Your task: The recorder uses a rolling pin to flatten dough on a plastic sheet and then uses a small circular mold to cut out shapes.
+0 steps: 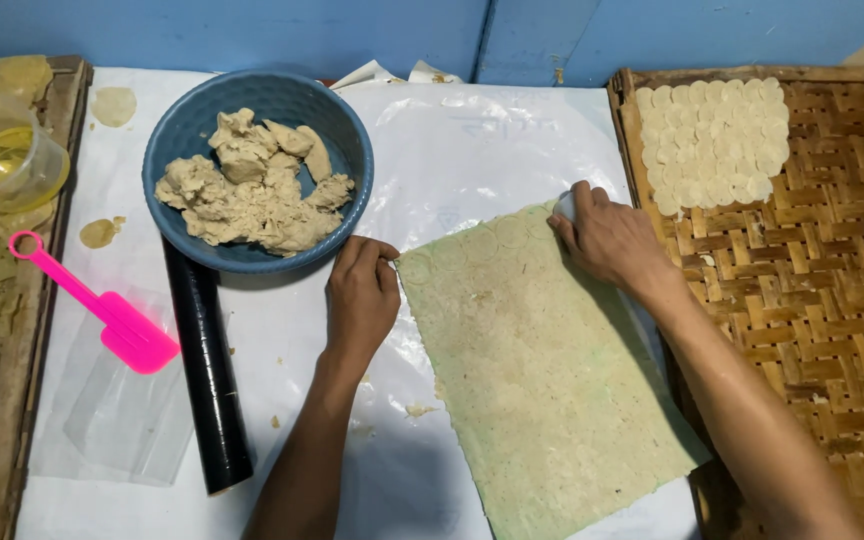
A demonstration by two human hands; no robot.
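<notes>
Head view: a thin, soft dough sheet (542, 370) is pinned flat by the left hand (362, 295); a small white cutter (564, 206) is gripped by the right hand (607, 240). Tearing seems likely; edges are best lifted.

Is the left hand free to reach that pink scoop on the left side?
Probably yes. The left hand rests at the dough sheet's corner, seemingly holding nothing; only the black roller lies between it and the pink scoop, low enough to reach over.
</notes>
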